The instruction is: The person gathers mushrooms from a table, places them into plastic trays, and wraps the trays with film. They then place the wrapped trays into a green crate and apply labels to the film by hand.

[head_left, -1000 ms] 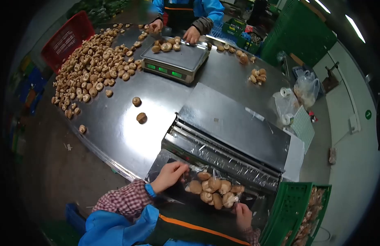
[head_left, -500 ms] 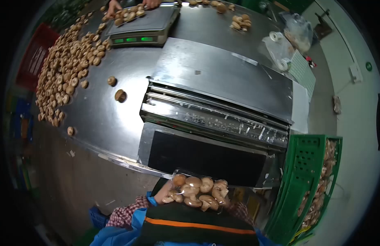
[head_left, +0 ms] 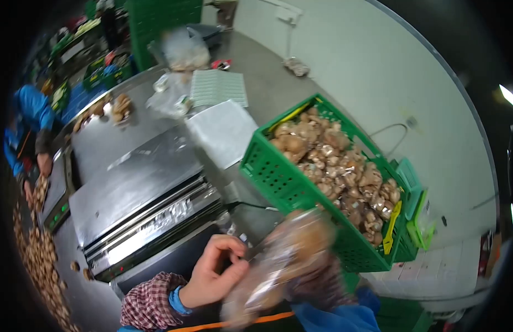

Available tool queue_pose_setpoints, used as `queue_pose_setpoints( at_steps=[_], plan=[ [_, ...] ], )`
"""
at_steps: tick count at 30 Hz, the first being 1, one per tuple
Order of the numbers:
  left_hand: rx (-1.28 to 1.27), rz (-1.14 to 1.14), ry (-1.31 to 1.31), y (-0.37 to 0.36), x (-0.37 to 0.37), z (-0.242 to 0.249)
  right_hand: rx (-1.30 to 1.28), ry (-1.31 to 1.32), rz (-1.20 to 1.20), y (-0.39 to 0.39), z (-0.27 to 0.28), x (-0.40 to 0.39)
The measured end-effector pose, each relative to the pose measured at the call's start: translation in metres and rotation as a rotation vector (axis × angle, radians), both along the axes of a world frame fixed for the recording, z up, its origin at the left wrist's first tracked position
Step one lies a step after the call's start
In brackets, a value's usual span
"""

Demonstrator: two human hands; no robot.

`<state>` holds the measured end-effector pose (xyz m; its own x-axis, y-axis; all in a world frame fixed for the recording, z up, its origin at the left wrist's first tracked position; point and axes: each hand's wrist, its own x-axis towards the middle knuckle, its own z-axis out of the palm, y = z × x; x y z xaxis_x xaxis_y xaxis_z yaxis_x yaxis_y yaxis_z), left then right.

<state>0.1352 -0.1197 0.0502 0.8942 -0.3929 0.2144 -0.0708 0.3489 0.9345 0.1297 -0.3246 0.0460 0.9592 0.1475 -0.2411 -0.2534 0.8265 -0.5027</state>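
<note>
A film-wrapped pack of mushrooms (head_left: 287,260) is tilted up in front of my body, smeared by motion. My right hand is mostly hidden behind this pack and holds it; its checked sleeve (head_left: 320,285) shows below. Just left of the pack is my left hand (head_left: 215,274), with loosely curled fingers, a gap between thumb and fingers, and nothing visible in them. Beyond the pack, a green crate (head_left: 289,185) is filled with wrapped mushroom packs (head_left: 345,171).
A metal wrapping machine (head_left: 140,188) stands on the left. Past it, another person's hand (head_left: 44,164) is at a scale (head_left: 60,207) beside loose mushrooms (head_left: 37,260). White paper (head_left: 223,133) and plastic bags (head_left: 184,52) lie behind. A pale wall (head_left: 378,72) rises at right.
My view has swung right toward the green crate. The mushroom pack has gone from lying level near my waist to tilted beside the crate, and my left hand is now apart from it.
</note>
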Motion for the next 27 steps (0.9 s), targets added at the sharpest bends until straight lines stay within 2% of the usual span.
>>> queue_pose_setpoints(
  at_steps=[1, 3, 5, 6, 7, 8, 10, 11, 12, 13, 15, 16, 17, 18, 19, 20, 21, 22, 23, 24, 26, 27],
  plan=[
    [0.107, -0.038, -0.195, -0.007, 0.008, 0.007, 0.059, -0.381, 0.216, -0.079, -0.021, 0.026],
    [0.263, -0.113, -0.264, -0.010, 0.018, 0.028, -0.388, -0.379, -0.109, -0.127, 0.067, 0.044],
    [0.400, -0.035, -0.243, -0.007, 0.021, 0.015, -0.532, -0.176, -0.307, -0.203, 0.070, 0.069],
    [0.495, 0.056, -0.213, -0.005, 0.018, -0.002, -0.488, -0.216, -0.159, -0.243, 0.055, 0.081],
    [0.398, 0.187, -0.048, -0.010, 0.016, -0.014, -0.556, -0.059, -0.244, -0.242, 0.040, 0.098],
    [0.398, 0.201, -0.049, -0.010, 0.018, -0.016, -0.622, 0.096, -0.327, -0.240, 0.025, 0.115],
    [0.392, 0.275, 0.037, -0.005, 0.021, -0.017, -0.668, 0.235, -0.165, -0.263, -0.052, 0.143],
    [0.435, 0.312, -0.004, 0.000, 0.023, -0.017, -0.692, 0.385, -0.366, -0.255, -0.088, 0.157],
    [0.383, 0.361, 0.070, 0.003, 0.022, -0.013, -0.708, 0.534, -0.567, -0.238, -0.110, 0.171],
    [0.418, 0.397, 0.064, 0.012, 0.021, -0.017, -0.817, 0.671, -0.399, -0.217, -0.077, 0.172],
    [0.426, 0.480, 0.110, 0.034, 0.014, -0.028, -0.766, 0.306, -0.336, -0.247, -0.105, 0.171],
    [0.435, 0.543, 0.109, 0.042, 0.012, -0.032, -0.978, 0.429, -0.330, -0.224, -0.068, 0.161],
    [0.438, 0.571, 0.134, 0.053, 0.008, -0.035, -1.046, 0.380, -0.374, -0.182, -0.028, 0.149],
    [0.444, 0.620, 0.162, 0.068, 0.004, -0.037, -1.202, 0.343, -0.240, -0.188, -0.034, 0.147],
    [0.493, 0.682, 0.144, 0.080, -0.001, -0.038, -1.325, 0.288, -0.330, -0.165, -0.029, 0.145],
    [0.544, 0.737, 0.089, 0.091, -0.005, -0.039, -1.936, 0.164, -0.011, -0.192, -0.073, 0.147],
    [0.543, 0.783, 0.058, 0.100, -0.007, -0.038, -2.560, -0.022, 0.203, -0.218, -0.116, 0.149],
    [0.538, 0.809, 0.001, 0.109, -0.008, -0.040, -2.151, -0.023, -0.288, -0.299, -0.223, 0.183],
    [0.529, 0.857, 0.002, 0.114, -0.008, -0.040, -2.393, 0.217, -0.039, -0.255, -0.161, 0.154],
    [0.512, 0.872, -0.056, 0.122, -0.007, -0.045, -2.469, 0.253, 0.047, -0.228, -0.123, 0.155],
    [0.379, 0.921, -0.016, 0.134, -0.011, -0.036, -2.620, 0.218, 0.097, -0.192, -0.066, 0.163],
    [0.444, 0.960, -0.080, 0.146, -0.016, -0.033, -2.678, 0.114, 0.031, -0.170, -0.037, 0.167]
  ],
)
